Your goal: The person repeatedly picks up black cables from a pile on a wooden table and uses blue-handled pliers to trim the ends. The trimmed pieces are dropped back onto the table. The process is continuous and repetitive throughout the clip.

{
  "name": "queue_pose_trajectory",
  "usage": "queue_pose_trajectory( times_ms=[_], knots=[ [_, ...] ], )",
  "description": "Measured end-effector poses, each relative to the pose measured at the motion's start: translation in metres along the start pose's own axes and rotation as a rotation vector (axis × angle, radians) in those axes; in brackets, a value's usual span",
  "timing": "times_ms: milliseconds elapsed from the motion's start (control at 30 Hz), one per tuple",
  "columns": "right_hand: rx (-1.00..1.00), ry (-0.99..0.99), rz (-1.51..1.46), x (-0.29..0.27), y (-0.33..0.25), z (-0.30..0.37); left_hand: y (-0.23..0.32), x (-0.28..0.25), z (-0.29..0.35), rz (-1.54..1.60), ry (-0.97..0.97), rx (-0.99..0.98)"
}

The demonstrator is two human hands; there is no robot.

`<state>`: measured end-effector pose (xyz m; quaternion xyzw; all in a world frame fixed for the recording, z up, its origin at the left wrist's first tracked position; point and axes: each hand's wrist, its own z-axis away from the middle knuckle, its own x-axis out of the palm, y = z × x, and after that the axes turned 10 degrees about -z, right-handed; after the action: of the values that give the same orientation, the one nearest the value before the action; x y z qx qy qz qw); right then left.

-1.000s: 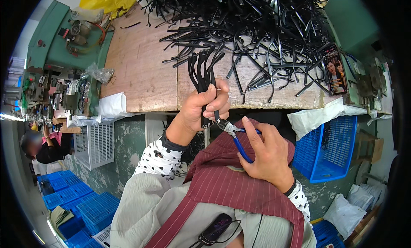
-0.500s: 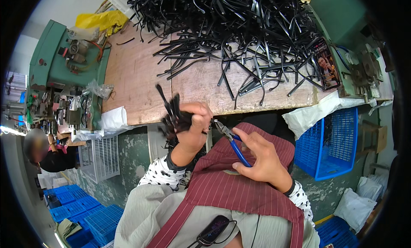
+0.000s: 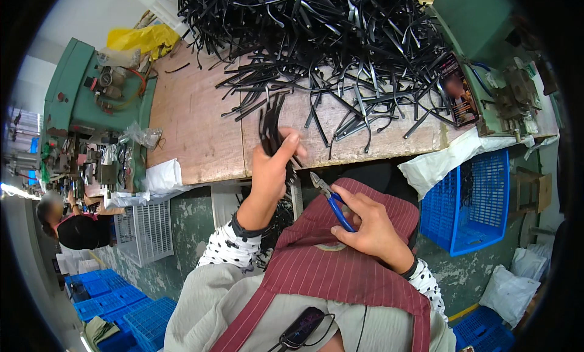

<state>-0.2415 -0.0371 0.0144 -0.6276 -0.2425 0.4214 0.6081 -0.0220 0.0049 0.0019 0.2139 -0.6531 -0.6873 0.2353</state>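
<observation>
A bundle of black eyeglass temples (image 3: pixel 271 118) is gripped in my left hand (image 3: pixel 269 169), with its upper ends fanned over the front of the table. My right hand (image 3: pixel 372 226) is closed around blue-handled cutting pliers (image 3: pixel 336 206). Their metal jaws point up and left, a little apart from the left hand, with nothing visible between them. Beyond both hands, a large heap of black eyeglass temples (image 3: pixel 328 36) spreads across the wooden table (image 3: pixel 194 121). Loose ones lie toward its front edge.
Green machines (image 3: pixel 91 103) flank the table at left, with another machine (image 3: pixel 511 93) at right. A blue crate (image 3: pixel 465 206) stands below on the right, a white crate (image 3: pixel 144 230) on the left. Another person (image 3: pixel 79 227) is at far left. White sheeting (image 3: pixel 441 151) hangs over the table edge.
My left hand has turned and moved up, swinging the bundle of temples more upright and nearer the heap. The pliers stay near the same place in my right hand.
</observation>
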Motion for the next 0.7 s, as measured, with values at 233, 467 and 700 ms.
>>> queue_pose_trajectory(
  times_ms=[233, 467, 700],
  knots=[
    [-0.032, 0.041, 0.056, -0.001, -0.004, 0.001, -0.015, 0.028, -0.071, -1.262, 0.069, 0.198],
    [-0.032, 0.056, 0.058, -0.005, 0.001, 0.005, -0.010, 0.005, -0.089, -1.185, 0.024, 0.121],
    [-0.102, 0.071, 0.120, 0.002, 0.007, -0.003, -0.046, -0.035, -0.038, -0.810, 0.388, 0.319]
  ],
)
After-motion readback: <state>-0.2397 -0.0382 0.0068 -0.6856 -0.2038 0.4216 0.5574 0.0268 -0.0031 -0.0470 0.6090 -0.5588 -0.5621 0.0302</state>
